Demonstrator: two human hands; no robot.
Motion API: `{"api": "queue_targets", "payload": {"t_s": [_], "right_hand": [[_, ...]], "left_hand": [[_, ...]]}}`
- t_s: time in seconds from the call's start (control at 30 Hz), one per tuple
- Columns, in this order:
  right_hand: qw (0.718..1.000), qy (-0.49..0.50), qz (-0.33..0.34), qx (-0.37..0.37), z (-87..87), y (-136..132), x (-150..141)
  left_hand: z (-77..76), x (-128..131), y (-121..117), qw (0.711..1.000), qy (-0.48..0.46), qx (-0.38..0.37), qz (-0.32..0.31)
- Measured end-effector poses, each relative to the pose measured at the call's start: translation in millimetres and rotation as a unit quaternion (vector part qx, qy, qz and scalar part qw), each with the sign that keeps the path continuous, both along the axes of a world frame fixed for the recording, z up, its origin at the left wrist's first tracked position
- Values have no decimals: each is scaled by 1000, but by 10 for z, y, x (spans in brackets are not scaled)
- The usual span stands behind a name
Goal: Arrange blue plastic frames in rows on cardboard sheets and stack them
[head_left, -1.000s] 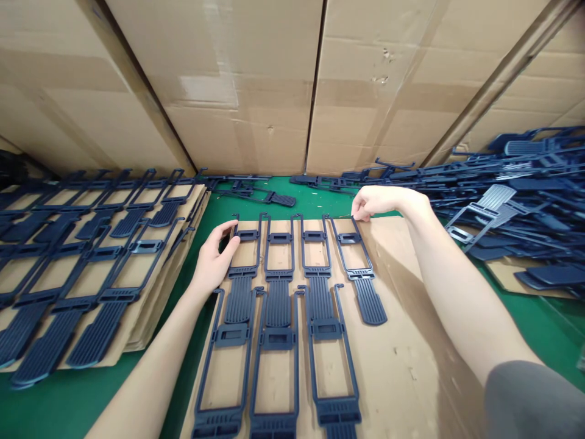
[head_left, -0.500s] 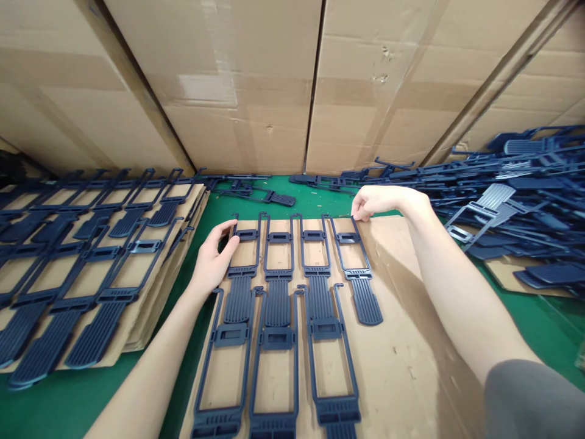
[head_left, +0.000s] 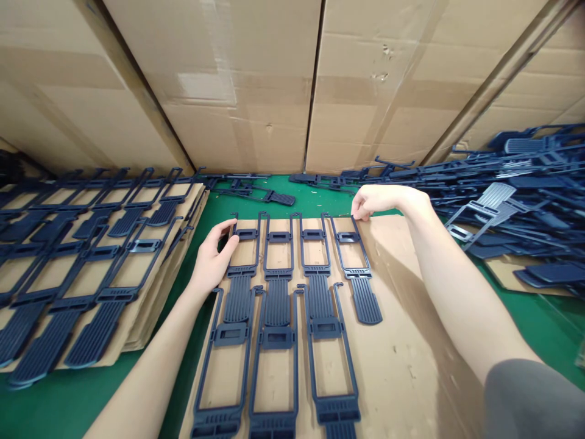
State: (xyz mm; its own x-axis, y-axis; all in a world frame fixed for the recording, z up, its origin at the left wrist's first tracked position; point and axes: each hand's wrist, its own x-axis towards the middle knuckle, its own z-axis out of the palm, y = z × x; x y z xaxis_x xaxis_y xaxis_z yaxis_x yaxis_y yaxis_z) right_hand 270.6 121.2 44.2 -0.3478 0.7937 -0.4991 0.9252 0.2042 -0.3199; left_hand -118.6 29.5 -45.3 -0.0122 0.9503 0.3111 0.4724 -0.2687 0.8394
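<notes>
My right grip (head_left: 358,216), at 1 o'clock, pinches the hooked upper tip of the end frame (head_left: 365,302), likely to set its angle flat on the cardboard sheet (head_left: 397,353). My left grip (head_left: 217,253), at 11 o'clock, has thumb and forefinger spread against the first frame (head_left: 238,299), probably steadying that side. Three nearer frames (head_left: 278,338) tuck their hooks beside the ribbed ends, presumably saving room. Loaded sheets (head_left: 148,311) sit at 10 o'clock, a jumbled pile (head_left: 534,195) at 2, all on the green desk (head_left: 41,408).

Cardboard boxes (head_left: 269,91) stand behind a green surface (head_left: 315,206).
</notes>
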Motion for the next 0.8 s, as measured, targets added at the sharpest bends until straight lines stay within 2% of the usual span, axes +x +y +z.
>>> {"api": "queue_targets", "payload": {"t_s": [0.4, 0.8], "right_hand": [[1000, -8, -6, -19, -9, 9, 43], [1000, 6, 8, 5, 4, -6, -23]], "left_hand": [[-4, -6, 2, 1000, -2, 1, -6], [-11, -8, 2, 1000, -6, 3, -11]]}}
